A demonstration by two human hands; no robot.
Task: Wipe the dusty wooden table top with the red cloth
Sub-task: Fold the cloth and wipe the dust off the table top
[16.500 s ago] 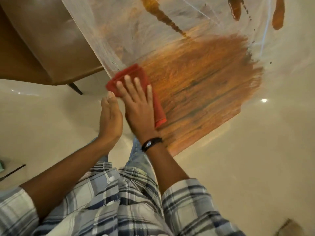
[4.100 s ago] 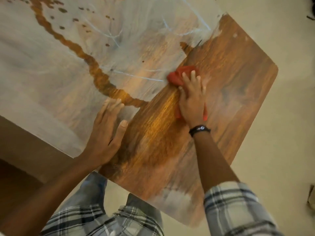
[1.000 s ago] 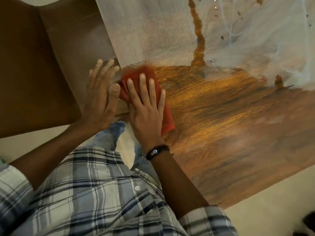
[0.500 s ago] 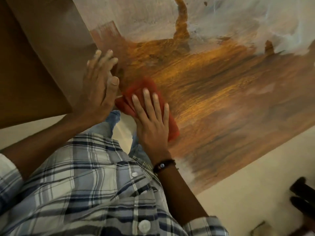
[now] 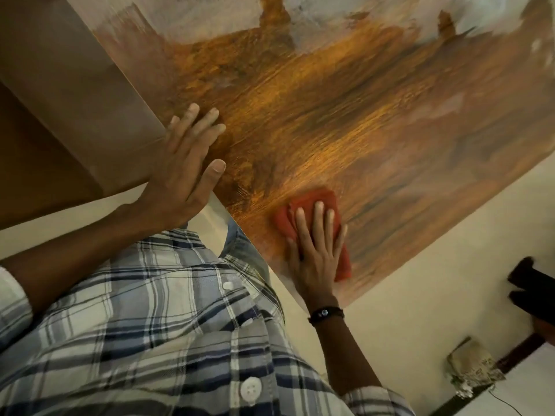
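Where the view begins on the far left, a brown piece of furniture (image 5: 60, 109) stands against the left edge of the wooden table top (image 5: 375, 130), its paler face running along that edge. Just to its right, the left hand (image 5: 183, 172) lies flat at the table's near left corner, fingers straight and slightly fanned on the wood, the thumb stretched out to the right, and the heel of the palm hanging past the edge; it holds nothing. Below it, a blue and white plaid shirt (image 5: 150, 325) fills the near left of the picture, with a strip of blue jeans (image 5: 240, 250) showing next to the table's near edge. Further right, the red cloth (image 5: 343, 262) lies folded on the table top close to that near edge, with the right hand (image 5: 315, 253) spread flat on top of it, fingers straight and apart, pressing it onto the wood rather than gripping it. A black wristband (image 5: 326, 314) circles that wrist. Around the cloth the wood shows warm orange-brown grain, while a pale grey band of dust (image 5: 345, 13) covers the far part of the table. Right of the table is a cream floor (image 5: 420, 295), with dark blurred objects (image 5: 531, 286) at the right edge and a pale patterned object (image 5: 471, 373) nearer.
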